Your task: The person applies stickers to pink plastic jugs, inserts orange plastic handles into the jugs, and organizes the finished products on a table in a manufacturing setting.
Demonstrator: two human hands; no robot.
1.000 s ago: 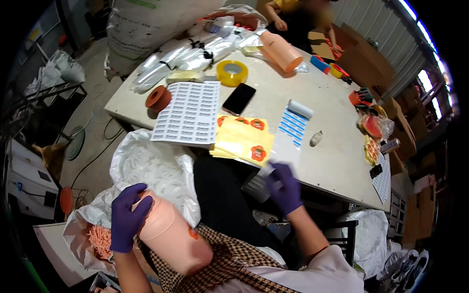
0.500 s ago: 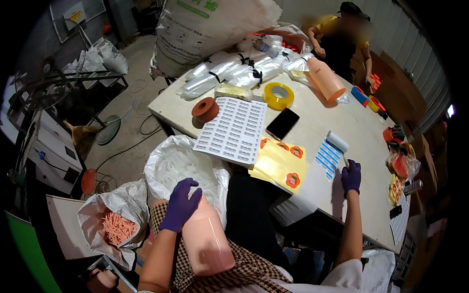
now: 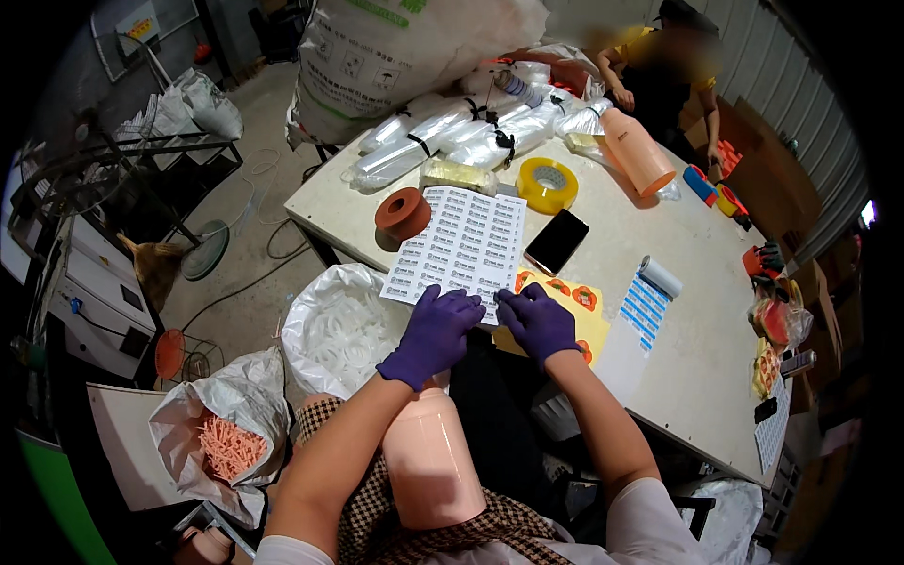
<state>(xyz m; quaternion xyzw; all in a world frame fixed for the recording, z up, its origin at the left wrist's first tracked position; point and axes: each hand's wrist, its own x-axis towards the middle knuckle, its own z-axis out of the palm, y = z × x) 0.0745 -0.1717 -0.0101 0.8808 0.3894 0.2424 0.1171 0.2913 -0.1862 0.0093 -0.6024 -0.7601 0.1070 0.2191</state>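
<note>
Purple gloves cover both hands. My left hand (image 3: 435, 331) is closed at the lower edge of a white sticker sheet (image 3: 461, 235) printed with rows of small labels. Close beside it, my right hand (image 3: 540, 325) pinches at the sheet's lower right corner; whether a single sticker is between the fingertips is too small to tell. A glossy pink plastic bottle (image 3: 428, 461) rests across my lap on a checked apron, its neck partly hidden under my left wrist. Yellow sticker sheets (image 3: 591, 325) with round red-orange stickers lie partly under my right hand.
On the table are a brown tape roll (image 3: 403, 214), yellow tape (image 3: 546, 185), a phone (image 3: 557, 241), a blue-and-white sticker roll (image 3: 645, 315) and another pink bottle (image 3: 637, 155). Sacks of clear rings (image 3: 344, 330) and pink pieces (image 3: 231, 447) stand left. Another person (image 3: 659, 89) works across the table.
My left hand has left the bottle's neck and moved up to the white sticker sheet. My right hand has come left from beside the blue-and-white roll to the same sheet.
</note>
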